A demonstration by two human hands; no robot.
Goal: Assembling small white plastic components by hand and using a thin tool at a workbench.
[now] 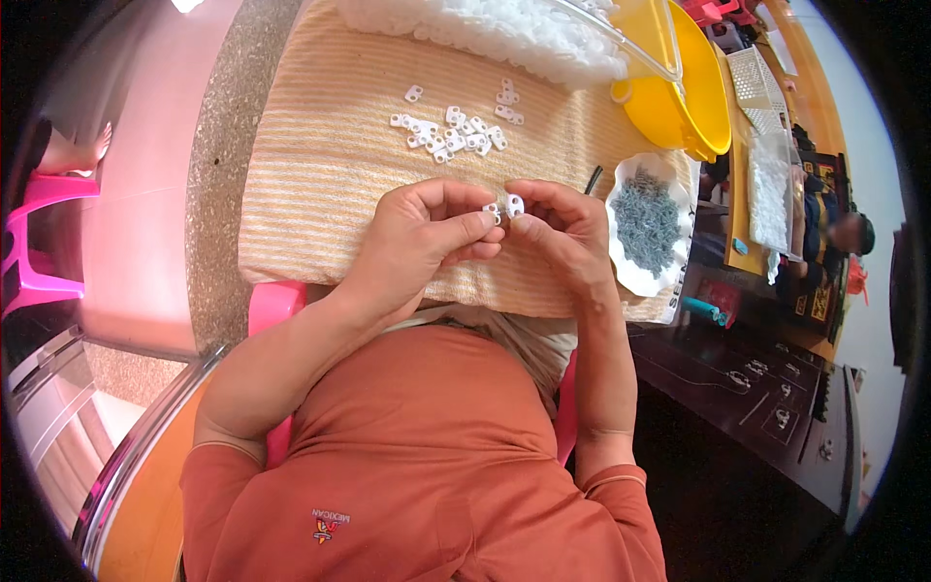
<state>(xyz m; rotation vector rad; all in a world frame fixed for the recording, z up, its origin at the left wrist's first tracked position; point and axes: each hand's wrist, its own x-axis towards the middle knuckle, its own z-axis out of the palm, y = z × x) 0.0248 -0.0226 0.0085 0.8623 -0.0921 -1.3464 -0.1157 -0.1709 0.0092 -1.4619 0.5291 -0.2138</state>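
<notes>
Over the near part of the striped cloth, my two hands meet with their fingertips close together. My left hand (422, 228) pinches a small white plastic piece (493, 210) between thumb and forefinger. Another white piece with holes (515, 205) is pinched in my right hand (567, 233). The two pieces are side by side; whether they are joined cannot be made out. Farther off lies a loose group of similar white two-holed pieces (452, 132). To the right of my right hand stands a white wavy-edged dish (628, 274) of small slender grey pieces (647, 218).
At the far edge a clear bin (648, 60) holds many white pieces, next to a yellow basin (716, 107). A thin black tool (593, 179) lies left of the dish. Pink stools (44, 242) and another person's foot (97, 145) are at the left.
</notes>
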